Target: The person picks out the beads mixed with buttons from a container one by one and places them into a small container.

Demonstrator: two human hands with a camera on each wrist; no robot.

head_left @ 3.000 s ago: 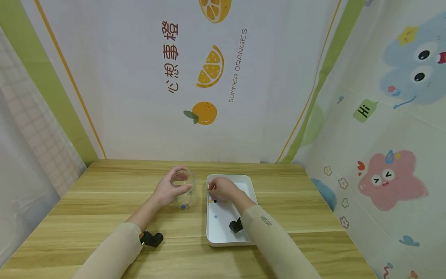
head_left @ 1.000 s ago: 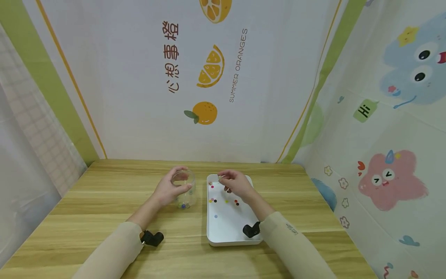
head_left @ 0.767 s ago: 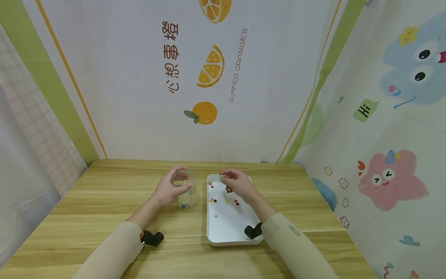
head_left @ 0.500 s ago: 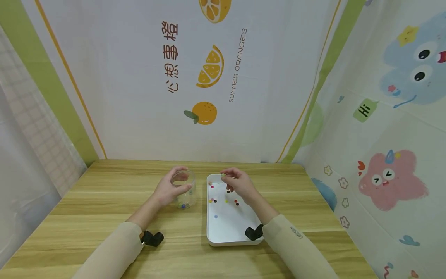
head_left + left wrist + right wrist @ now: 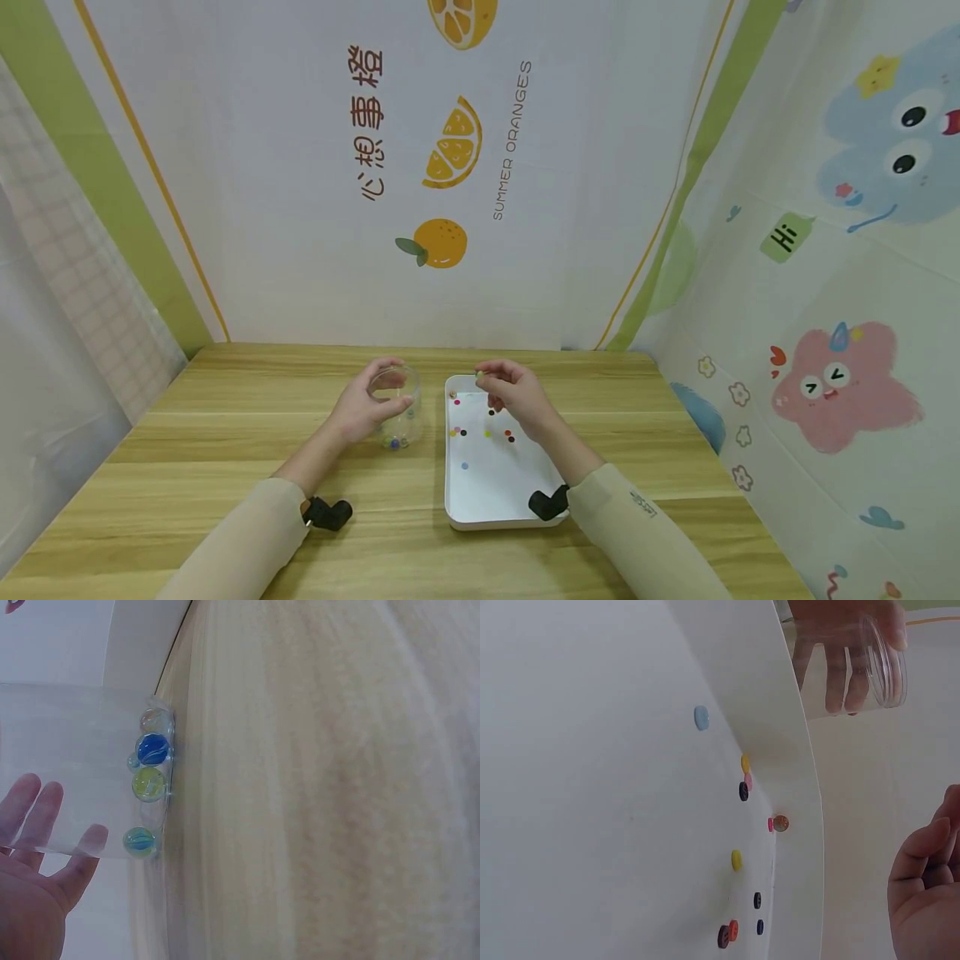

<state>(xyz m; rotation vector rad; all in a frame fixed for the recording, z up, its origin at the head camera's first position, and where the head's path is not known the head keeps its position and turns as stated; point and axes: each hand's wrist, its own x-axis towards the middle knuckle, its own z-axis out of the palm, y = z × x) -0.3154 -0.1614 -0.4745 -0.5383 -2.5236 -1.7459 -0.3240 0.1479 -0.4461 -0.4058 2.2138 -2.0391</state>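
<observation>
My left hand (image 5: 358, 408) grips a clear jar (image 5: 399, 427) around its upper part; the jar stands upright on the table, left of the tray. Several glass marbles rest at its bottom, among them a blue marble (image 5: 153, 748) and a yellow-green marble (image 5: 149, 784). Over the far end of the white tray (image 5: 495, 500), my right hand (image 5: 519, 403) pinches a small pale yellow-green marble (image 5: 480, 377) between thumb and forefinger. In the right wrist view the right fingertips are partly cut off by the frame. An orange-brown marble (image 5: 781, 823) lies in the tray against its wall.
Several small buttons lie scattered in the tray, such as a light blue button (image 5: 701, 718), a yellow button (image 5: 736, 860) and an orange button (image 5: 733, 930). Behind the wooden table (image 5: 247, 392) hangs a printed cloth (image 5: 300, 250); another covers the right side.
The right hand was down in the tray's far left corner; it has risen and shifted right, pinching the marble, then stays nearly still. The left hand and jar have not moved.
</observation>
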